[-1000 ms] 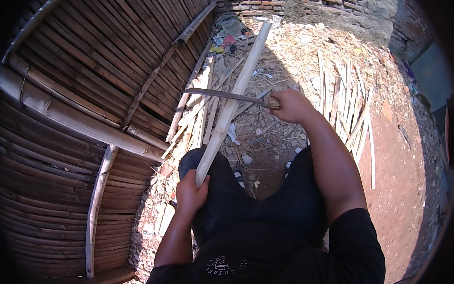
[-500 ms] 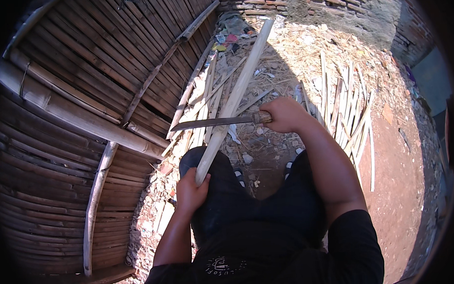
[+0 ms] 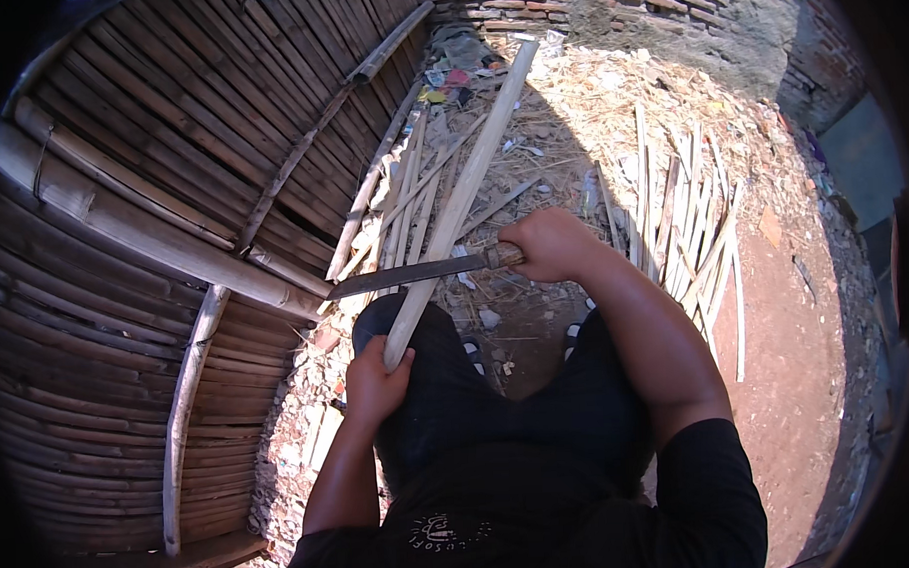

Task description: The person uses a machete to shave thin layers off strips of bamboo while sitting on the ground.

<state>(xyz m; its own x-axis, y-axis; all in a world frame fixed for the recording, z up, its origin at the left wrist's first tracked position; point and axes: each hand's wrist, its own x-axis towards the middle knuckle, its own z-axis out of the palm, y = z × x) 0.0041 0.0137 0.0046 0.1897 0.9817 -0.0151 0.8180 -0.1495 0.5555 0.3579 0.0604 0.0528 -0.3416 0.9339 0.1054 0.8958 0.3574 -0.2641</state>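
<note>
My left hand (image 3: pixel 376 382) is closed around the near end of a long pale bamboo strip (image 3: pixel 464 199), by my left thigh. The strip slants away and to the right, its far end toward the brick wall. In my right hand (image 3: pixel 550 245) is the wooden handle of a machete (image 3: pixel 406 275). Its long dark blade points left and lies across the strip, a little beyond my left hand. Whether the blade's edge bites into the strip I cannot tell.
Thin split strips (image 3: pixel 688 226) lie piled on the ground at right. More strips (image 3: pixel 409 200) lie at left beside a slatted bamboo wall (image 3: pixel 104 286). Shavings and litter cover the ground toward the brick wall (image 3: pixel 655 12).
My right hand has drawn the machete nearer to me along the strip, and the blade now tilts with its tip lower in view. My left hand keeps its hold.
</note>
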